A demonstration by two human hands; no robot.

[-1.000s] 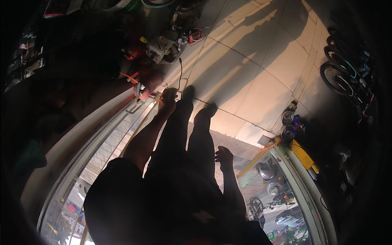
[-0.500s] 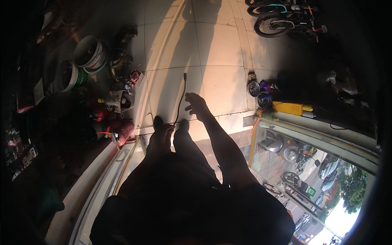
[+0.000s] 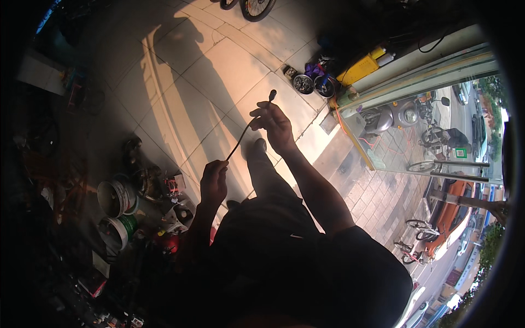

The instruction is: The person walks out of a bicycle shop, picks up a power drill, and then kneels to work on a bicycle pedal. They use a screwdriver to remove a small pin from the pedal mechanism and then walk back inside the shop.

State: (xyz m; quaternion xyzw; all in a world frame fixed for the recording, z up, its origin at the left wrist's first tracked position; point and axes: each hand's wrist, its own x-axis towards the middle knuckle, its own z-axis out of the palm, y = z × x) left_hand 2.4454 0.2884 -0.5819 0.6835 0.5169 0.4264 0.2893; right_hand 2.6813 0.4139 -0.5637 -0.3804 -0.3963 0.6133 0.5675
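Note:
A thin dark cable [image 3: 238,144] with a thicker, plug-like end [image 3: 272,95] stretches between my two hands in front of my legs. My left hand [image 3: 214,183] is closed in a pinch on its lower end, which the fingers hide. Higher up and to the right, my right hand [image 3: 276,127] holds the cable near the thick end, which sticks out just above the fingers. The cable runs slantwise up to the right with a slight bend. Shade makes the fingers' exact grip hard to see.
Buckets [image 3: 112,198] and scattered tools lie at the left. Metal bowls [image 3: 303,83] and a yellow case [image 3: 361,67] stand by the glass door [image 3: 377,158] at the right. Beyond the glass are a grey scooter [image 3: 385,117] and bicycles. Bicycle wheels [image 3: 257,8] show at the top.
My right hand, apart from the cable before, has taken hold near its thick end. That end has come over to the right. My view has turned, showing more of the street.

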